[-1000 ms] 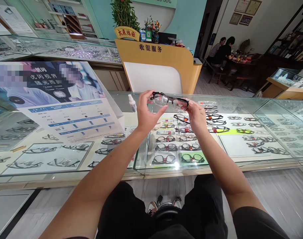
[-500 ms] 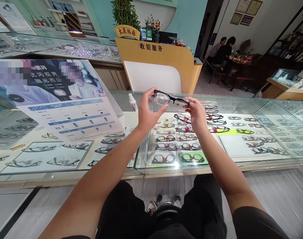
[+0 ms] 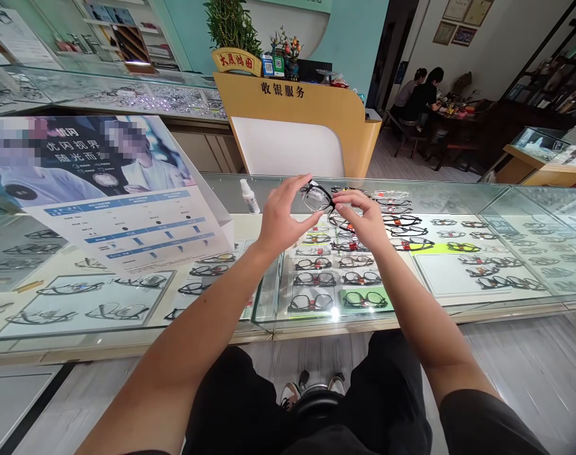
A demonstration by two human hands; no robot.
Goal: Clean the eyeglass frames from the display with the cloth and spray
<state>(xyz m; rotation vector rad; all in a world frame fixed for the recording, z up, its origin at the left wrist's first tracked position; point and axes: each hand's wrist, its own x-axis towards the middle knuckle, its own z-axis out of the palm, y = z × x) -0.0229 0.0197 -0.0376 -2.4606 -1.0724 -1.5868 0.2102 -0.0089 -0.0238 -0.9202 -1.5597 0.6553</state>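
A pair of black-rimmed eyeglasses (image 3: 317, 197) is held up above the glass display counter, between my two hands. My left hand (image 3: 283, 212) grips the glasses at their left end, thumb below and fingers above. My right hand (image 3: 364, 218) has its fingertips closed on the glasses near the middle of the frame. One clear lens shows between the hands; the right part of the glasses is hard to make out behind my right fingers. A small white spray bottle (image 3: 250, 197) stands on the counter left of my left hand.
Rows of eyeglasses (image 3: 315, 278) lie inside the glass counter (image 3: 392, 319). A folded promotional sign (image 3: 141, 221) stands on the left. Beyond is a wooden cashier desk (image 3: 297, 95) with a plant (image 3: 234, 28). Two people (image 3: 420, 98) sit at a table at the back right.
The glasses have turned, so one lens now faces me instead of the whole front. My right hand has shifted left, from their right end toward the middle.
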